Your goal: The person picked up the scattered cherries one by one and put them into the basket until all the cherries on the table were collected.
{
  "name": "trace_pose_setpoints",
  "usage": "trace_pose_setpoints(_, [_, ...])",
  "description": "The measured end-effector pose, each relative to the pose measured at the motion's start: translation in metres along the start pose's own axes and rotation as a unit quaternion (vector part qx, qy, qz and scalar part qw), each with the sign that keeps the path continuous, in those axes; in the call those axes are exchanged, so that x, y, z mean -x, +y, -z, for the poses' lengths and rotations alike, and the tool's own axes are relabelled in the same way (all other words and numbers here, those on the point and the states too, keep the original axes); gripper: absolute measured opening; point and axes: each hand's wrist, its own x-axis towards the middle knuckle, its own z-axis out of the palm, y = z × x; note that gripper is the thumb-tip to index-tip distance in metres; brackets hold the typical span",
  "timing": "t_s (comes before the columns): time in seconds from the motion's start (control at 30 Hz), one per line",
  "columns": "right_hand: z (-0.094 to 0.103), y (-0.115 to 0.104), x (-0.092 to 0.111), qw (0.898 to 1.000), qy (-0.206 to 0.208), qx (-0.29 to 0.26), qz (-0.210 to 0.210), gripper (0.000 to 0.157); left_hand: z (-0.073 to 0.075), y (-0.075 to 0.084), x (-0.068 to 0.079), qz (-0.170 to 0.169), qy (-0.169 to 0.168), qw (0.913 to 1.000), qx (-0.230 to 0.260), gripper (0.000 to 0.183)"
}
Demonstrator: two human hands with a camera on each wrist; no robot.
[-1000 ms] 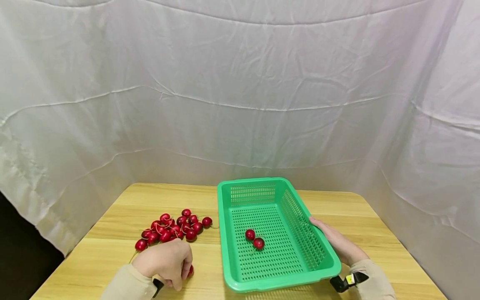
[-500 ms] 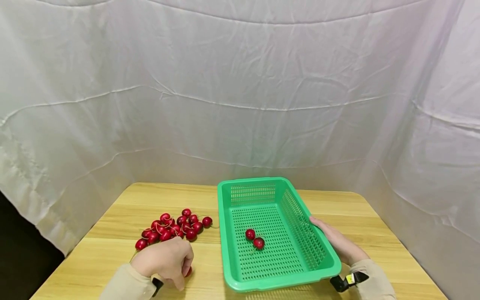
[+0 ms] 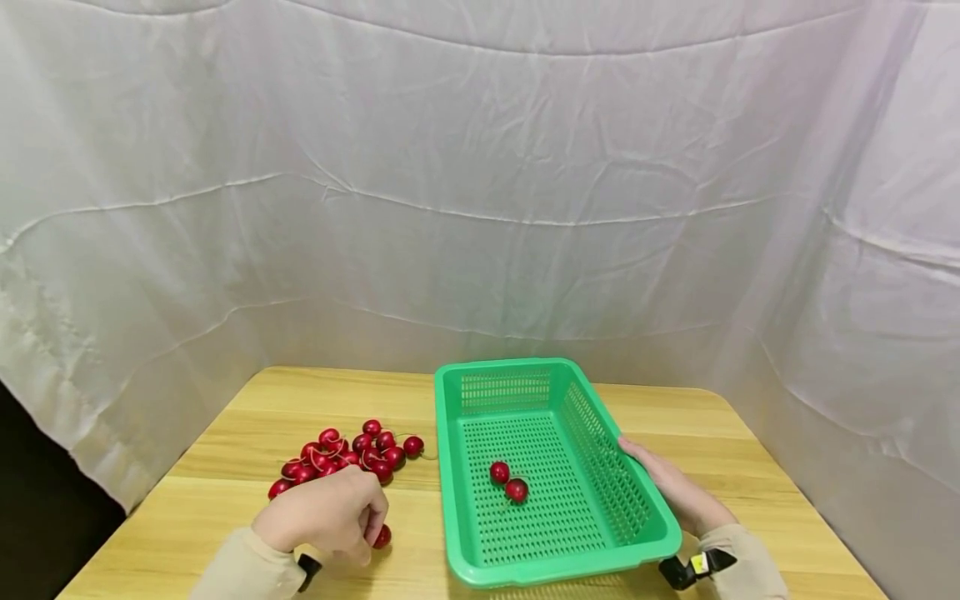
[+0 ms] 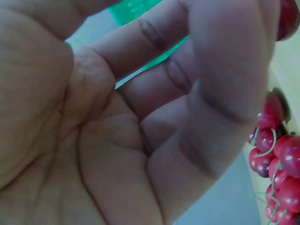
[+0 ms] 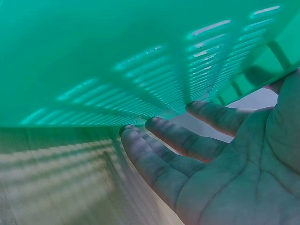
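Observation:
In the head view my left hand (image 3: 326, 512) is low over the table, fingers bent down, with a single red cherry (image 3: 382, 536) pinched at the fingertips. The left wrist view shows the curled fingers from the palm side, and part of that cherry (image 4: 288, 19) sticks out beyond them; the contact itself is hidden. My right hand (image 3: 675, 487) supports the right side of a green plastic basket (image 3: 558, 568), its fingers (image 5: 180, 136) almost straight against the slotted outer wall. Two cherries (image 3: 517, 490) lie on the basket's floor.
A pile of stemmed cherries (image 3: 330, 458) lies on the wooden table (image 3: 315, 392) beyond my left hand, left of the basket. A pale curtain (image 3: 510, 208) hangs behind the table and along both sides.
My left hand has shifted slightly up and away from me, and more of the cherry at its fingertips shows. The right hand and basket stay in place.

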Motion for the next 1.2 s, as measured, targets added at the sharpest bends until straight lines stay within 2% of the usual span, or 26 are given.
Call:
trace_pose_setpoints(0.23, [0.001, -0.001, 0.000, 1.000, -0.005, 0.007, -0.009, 0.083, 0.012, 0.000, 0.001, -0.041, 0.036, 0.9985, -0.005, 0.031])
trace_pose_setpoints(0.5, [0.002, 0.000, 0.002, 1.000, 0.008, 0.016, -0.017, 0.085, 0.026, 0.009, -0.005, -0.062, 0.084, 0.9940, -0.032, 0.029])
trace_pose_setpoints(0.63, [0.001, 0.002, 0.002, 1.000, 0.017, 0.011, -0.011, 0.084, 0.033, 0.017, -0.007, -0.077, 0.120, 0.9887, -0.046, 0.027])
trace_pose_setpoints(0.77, [0.001, 0.001, 0.003, 1.000, 0.019, 0.005, -0.004, 0.083, 0.039, 0.023, -0.013, -0.092, 0.155, 0.9828, -0.041, 0.025])
trace_pose_setpoints(1.03, [0.004, 0.000, 0.007, 0.999, -0.025, -0.020, 0.005, 0.084, 0.042, 0.034, -0.032, -0.104, 0.225, 0.9669, -0.060, 0.014])
trace_pose_setpoints(1.2, [0.003, -0.001, 0.014, 0.998, -0.048, -0.036, 0.000, 0.087, 0.040, 0.038, -0.044, -0.109, 0.242, 0.9620, -0.064, 0.013])
